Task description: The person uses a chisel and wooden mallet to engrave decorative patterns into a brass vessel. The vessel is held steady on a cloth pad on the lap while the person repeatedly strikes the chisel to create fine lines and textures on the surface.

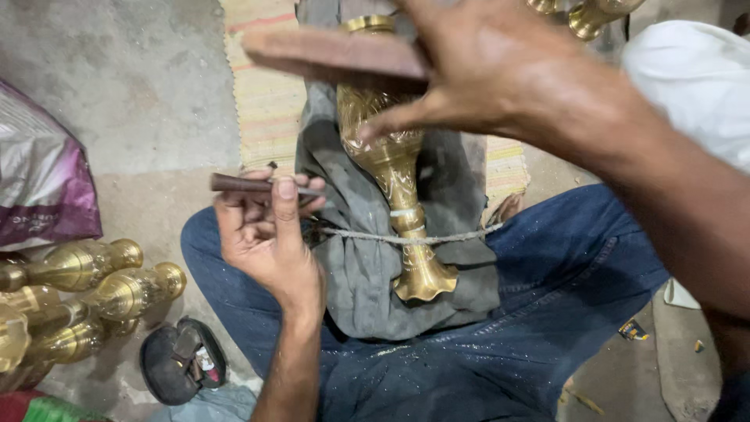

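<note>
Sitting on the floor (156, 94), legs in blue jeans (547, 312), with a brass vase (394, 168) laid lengthwise over a grey cloth (367, 273) across the lap. Vase foot points toward the body, its neck away. A thin cord (453, 234) crosses the stem and cloth, pulled taut to either side.

Left hand (266, 234): grip pressed together around a slim dark tool (242, 184), thumb on top, fingers curled beneath. The tool lies level; its metal tip points toward the vase body just to the right of the grip, contact too fine to tell.

Right hand (469, 66): raised above the vase, grip closed on a flat wooden stick (336, 55), thumb stretched down in front of the vase's upper body. The stick juts out to the left of this grip, motion-blurred, well above the left hand.

Beyond the vase, under the cloth, a striped woven mat (266, 101). Left of the left grip and nearer the body, a cluster of similar brass pieces (86, 289) lying on the floor, a black sandal (183, 359) beside them. Farther left, a purple-and-white plastic bag (39, 180). More brass ware (586, 16) at the top edge, past the right grip.
</note>
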### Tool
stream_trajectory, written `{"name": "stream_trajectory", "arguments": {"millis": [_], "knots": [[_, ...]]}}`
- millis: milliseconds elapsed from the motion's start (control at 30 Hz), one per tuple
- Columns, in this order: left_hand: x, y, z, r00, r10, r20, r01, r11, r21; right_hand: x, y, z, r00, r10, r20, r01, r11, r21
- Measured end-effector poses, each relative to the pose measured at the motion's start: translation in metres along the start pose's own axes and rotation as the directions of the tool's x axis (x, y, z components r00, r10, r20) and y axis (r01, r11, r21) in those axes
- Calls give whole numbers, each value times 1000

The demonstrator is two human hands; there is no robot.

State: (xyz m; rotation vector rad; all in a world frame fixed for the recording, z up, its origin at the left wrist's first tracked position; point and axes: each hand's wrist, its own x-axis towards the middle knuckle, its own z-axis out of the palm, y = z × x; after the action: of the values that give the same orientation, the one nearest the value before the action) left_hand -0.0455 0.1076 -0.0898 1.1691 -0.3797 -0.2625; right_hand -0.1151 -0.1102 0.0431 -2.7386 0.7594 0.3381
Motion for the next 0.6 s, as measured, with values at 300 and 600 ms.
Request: {"name": "stream_trajectory", "arguments": {"millis": [300, 600], "knots": [[-4, 10, -5, 971, -204, 123, 183, 969, 164, 35, 63, 58, 826, -473, -307, 564, 701, 437], [0, 22, 43, 912, 36, 408, -176, 934, 312, 20, 62, 65, 927, -300, -224, 371, 654, 659]]}}
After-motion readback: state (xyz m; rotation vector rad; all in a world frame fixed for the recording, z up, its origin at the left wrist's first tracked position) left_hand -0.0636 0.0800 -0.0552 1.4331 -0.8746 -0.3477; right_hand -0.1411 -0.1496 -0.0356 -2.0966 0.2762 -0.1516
